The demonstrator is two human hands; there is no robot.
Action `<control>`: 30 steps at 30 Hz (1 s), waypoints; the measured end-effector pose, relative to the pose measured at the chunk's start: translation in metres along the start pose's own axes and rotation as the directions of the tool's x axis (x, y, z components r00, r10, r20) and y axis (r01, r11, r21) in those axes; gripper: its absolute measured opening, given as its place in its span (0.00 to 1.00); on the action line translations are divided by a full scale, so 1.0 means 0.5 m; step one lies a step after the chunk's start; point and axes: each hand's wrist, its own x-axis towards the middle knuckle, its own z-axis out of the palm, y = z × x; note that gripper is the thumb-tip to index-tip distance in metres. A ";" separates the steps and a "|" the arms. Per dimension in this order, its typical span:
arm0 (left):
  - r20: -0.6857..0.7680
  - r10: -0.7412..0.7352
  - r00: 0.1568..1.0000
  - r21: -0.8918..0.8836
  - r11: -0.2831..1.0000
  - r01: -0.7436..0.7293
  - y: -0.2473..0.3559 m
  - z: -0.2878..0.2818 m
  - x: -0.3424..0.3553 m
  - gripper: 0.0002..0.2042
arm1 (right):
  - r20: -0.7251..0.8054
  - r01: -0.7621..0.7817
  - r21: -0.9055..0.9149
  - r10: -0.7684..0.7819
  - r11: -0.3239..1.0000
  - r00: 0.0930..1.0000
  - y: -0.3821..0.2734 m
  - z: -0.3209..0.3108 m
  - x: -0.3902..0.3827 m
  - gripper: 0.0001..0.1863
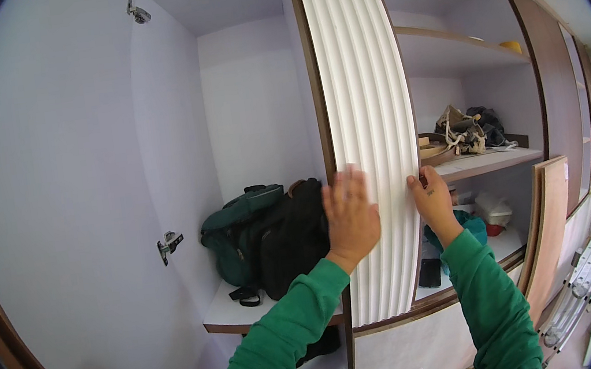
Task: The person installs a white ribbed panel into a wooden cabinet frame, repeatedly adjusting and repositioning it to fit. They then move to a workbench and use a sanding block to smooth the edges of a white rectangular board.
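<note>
Presently, left hand point(352, 220) flat before white fluted panel point(362, 80), right hand point(435, 200) gripping its right edge; uneven pushing could skew it.

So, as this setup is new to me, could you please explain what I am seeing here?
No machine: a person works with bare hands, in green sleeves. The picture comes from the left one of two wide fisheye cameras on their head, looking down, so straight edges bend toward the rim. The left hand, blurred, is open at a white ribbed panel; the right hand is at its right edge, though whether it grips is hard to tell. Left of the panel, a dark green bag and a black bag lie on a shelf.
</note>
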 end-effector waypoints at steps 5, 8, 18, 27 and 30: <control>-0.110 -0.197 0.974 -0.188 0.967 0.175 -0.034 0.004 -0.004 0.44 | -0.092 0.063 -0.045 -0.067 0.997 0.993 0.019 0.018 -0.011 0.16; -0.102 -0.233 0.967 -0.245 0.948 0.203 -0.026 0.010 -0.013 0.39 | -0.117 0.016 0.022 -0.013 1.000 0.993 0.025 0.023 -0.012 0.18; 0.029 -0.363 0.931 -0.775 0.580 0.250 -0.010 -0.025 -0.001 0.26 | -0.164 -0.092 0.483 0.193 0.871 0.967 0.029 0.044 -0.025 0.19; 0.008 -0.282 0.959 -0.863 0.482 0.149 0.066 -0.162 0.020 0.22 | -0.105 -0.043 0.655 0.147 0.754 0.983 -0.060 -0.034 -0.028 0.15; 0.051 -0.211 0.976 -0.916 0.380 0.129 0.111 -0.198 -0.018 0.22 | 0.002 -0.125 0.748 0.186 0.652 0.982 -0.070 -0.067 -0.077 0.13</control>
